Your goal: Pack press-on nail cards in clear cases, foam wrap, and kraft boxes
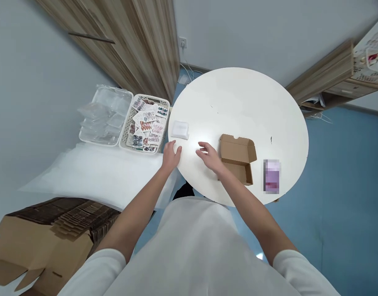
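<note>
My left hand (172, 156) is at the left edge of the round white table (238, 98), fingers apart and nothing in them. Just beyond its fingertips lies a small white packet (179, 129), perhaps wrapped in foam or plastic. My right hand (207, 156) hovers over the tabletop with fingers spread and holds nothing. Right of that hand sits a brown cardboard box (237, 149) with its lid up; my forearm hides part of its near left side. What I see of the box's inside is bare cardboard.
A blurred purple item (272, 176) lies at the table's right. On the left are a white basket of press-on nail cards (148, 119), a basket of clear plastic bags (107, 115), white foam sheets (108, 168) and flattened cardboard boxes (47, 242). A wooden cabinet (130, 37) stands behind.
</note>
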Tool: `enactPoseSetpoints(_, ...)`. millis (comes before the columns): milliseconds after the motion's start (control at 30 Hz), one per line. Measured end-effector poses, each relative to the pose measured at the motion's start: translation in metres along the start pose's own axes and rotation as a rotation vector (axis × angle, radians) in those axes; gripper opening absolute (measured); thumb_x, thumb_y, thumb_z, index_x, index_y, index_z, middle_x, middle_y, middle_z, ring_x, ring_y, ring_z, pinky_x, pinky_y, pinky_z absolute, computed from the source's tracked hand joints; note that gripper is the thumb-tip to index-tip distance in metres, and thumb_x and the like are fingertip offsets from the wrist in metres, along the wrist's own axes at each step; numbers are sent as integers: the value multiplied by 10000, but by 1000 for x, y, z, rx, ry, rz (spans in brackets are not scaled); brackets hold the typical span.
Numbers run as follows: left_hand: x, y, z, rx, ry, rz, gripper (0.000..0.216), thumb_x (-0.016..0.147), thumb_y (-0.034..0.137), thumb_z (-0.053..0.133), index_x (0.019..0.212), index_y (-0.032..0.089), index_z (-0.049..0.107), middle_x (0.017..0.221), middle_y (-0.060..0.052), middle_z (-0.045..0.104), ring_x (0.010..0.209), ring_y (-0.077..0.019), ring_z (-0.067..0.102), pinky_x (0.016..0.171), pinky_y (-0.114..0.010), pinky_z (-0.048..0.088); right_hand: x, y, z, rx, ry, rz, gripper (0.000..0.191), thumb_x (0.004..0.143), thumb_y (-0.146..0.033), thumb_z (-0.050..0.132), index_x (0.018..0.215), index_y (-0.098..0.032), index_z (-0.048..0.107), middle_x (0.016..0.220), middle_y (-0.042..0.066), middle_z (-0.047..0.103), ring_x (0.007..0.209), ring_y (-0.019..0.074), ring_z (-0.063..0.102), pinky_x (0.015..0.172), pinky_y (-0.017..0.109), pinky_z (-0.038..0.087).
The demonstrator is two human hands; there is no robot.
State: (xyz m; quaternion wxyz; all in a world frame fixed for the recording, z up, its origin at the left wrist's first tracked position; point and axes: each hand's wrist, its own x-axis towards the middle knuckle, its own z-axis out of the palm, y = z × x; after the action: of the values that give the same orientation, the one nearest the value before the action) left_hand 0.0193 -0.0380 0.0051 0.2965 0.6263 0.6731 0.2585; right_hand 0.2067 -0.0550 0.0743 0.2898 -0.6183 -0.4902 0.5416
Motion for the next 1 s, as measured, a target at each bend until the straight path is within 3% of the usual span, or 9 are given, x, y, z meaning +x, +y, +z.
enactPoseSetpoints(100, 36, -11, -6, -80, -4, -39, 473, 799, 345, 470, 1224, 151, 400, 1227, -133, 432, 1196, -242, 354, 1004, -397, 278, 47, 6, 31, 185, 72, 198, 427, 723, -386, 535, 1119, -241, 466, 1208, 79, 457, 997, 175, 501, 757, 318, 460)
enactPoseSetpoints(200, 62, -17, -4, -162, -35, -133, 510, 787, 343, 496, 1245, 147, 386, 1268, -143, 406, 1202, -245, 360, 991, -396, 300, 76, 15, 46, 285, 138, 300, 439, 706, -410, 540, 1106, -249, 457, 1194, 80, 448, 955, 169, 517, 672, 290, 475)
enactPoseSetpoints(367, 84, -24, 8, -318, -65, -249, 489, 761, 306, 543, 1217, 170, 429, 1210, -124, 488, 1112, -235, 469, 927, -381, 377, 103, 23, 59, 238, 221, 329, 412, 666, -462, 565, 992, -218, 501, 1051, 76, 513, 823, 156, 534, 579, 271, 464)
enactPoseSetpoints(533, 90, -25, 14, -308, -16, -287, 363, 734, 260, 566, 1082, 158, 542, 1030, -94, 591, 919, -208, 572, 863, -365, 421, 124, 30, 70, 126, 328, 250, 261, 670, -389, 566, 855, -208, 531, 921, 41, 565, 815, 147, 528, 663, 284, 457)
enactPoseSetpoints(700, 88, -28, 18, -362, 27, -337, 269, 705, 210, 570, 967, 152, 569, 926, -69, 610, 752, -152, 592, 765, -324, 466, 126, 31, 70, 129, 373, 264, 156, 657, -268, 564, 794, -194, 557, 873, 24, 594, 791, 135, 547, 736, 301, 449)
enactPoseSetpoints(867, 72, -25, 19, -491, 48, -349, 274, 683, 218, 575, 946, 144, 551, 941, -72, 599, 742, -130, 598, 719, -285, 487, 109, 25, 62, 204, 375, 280, 138, 640, -233, 576, 769, -186, 572, 839, 20, 605, 759, 134, 564, 722, 301, 462)
enactPoseSetpoints(1000, 54, -7, 14, -553, 68, -291, 300, 696, 263, 568, 973, 152, 537, 969, -76, 597, 776, -137, 606, 704, -276, 492, 86, 17, 47, 216, 354, 176, 152, 641, -263, 592, 773, -189, 572, 813, 14, 608, 755, 137, 570, 725, 303, 469)
